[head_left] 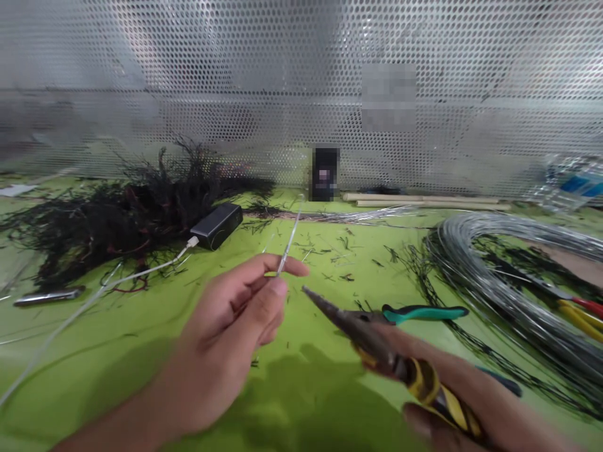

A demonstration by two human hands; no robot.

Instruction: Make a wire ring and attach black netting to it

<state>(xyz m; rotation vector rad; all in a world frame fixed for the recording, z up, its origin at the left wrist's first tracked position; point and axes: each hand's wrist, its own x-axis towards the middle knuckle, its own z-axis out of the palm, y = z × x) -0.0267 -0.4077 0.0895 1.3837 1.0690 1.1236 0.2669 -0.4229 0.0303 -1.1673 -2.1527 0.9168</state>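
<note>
Between the thumb and fingers of my left hand (235, 333) is pinched a thin silvery wire (293, 233), which points up and away from me. My right hand (452, 383) grips needle-nose pliers (372, 342) with yellow and black handles. Their narrow jaws point up and left, the tip a little to the right of my left fingertips and apart from the wire. Behind the pliers, teal-handled pliers (426, 312) lie on the green tabletop (155, 351), partly covered by my right hand and the pliers in it.
A large wire coil (452, 245) lies at right, with red and yellow tool handles (581, 317) inside. Left are a tangled dark heap (141, 220), a black power bank (217, 226) with a white cable (141, 274). Wooden sticks (424, 201) lie before a perforated metal panel (264, 75).
</note>
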